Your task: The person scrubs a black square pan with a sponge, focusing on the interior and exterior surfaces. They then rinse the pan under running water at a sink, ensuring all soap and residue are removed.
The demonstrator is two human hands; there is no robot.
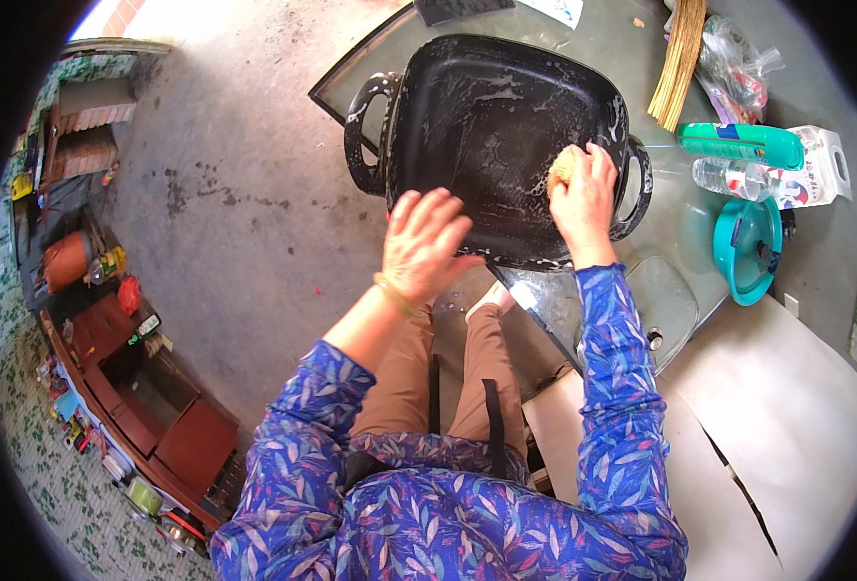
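Note:
A large black square pan with two side handles lies on the glass tabletop, streaked with whitish suds inside and on its rim. My right hand grips a tan scrubbing sponge against the pan's inner right side. At the pan's near left corner is my left hand, fingers spread and slightly blurred; whether it touches the rim I cannot tell. It holds nothing visible.
Right of the pan lie a green bottle, a clear plastic bottle, a teal lidded pot and a glass lid. A bundle of flat strips is at the back right. A reddish-brown cabinet stands at the left.

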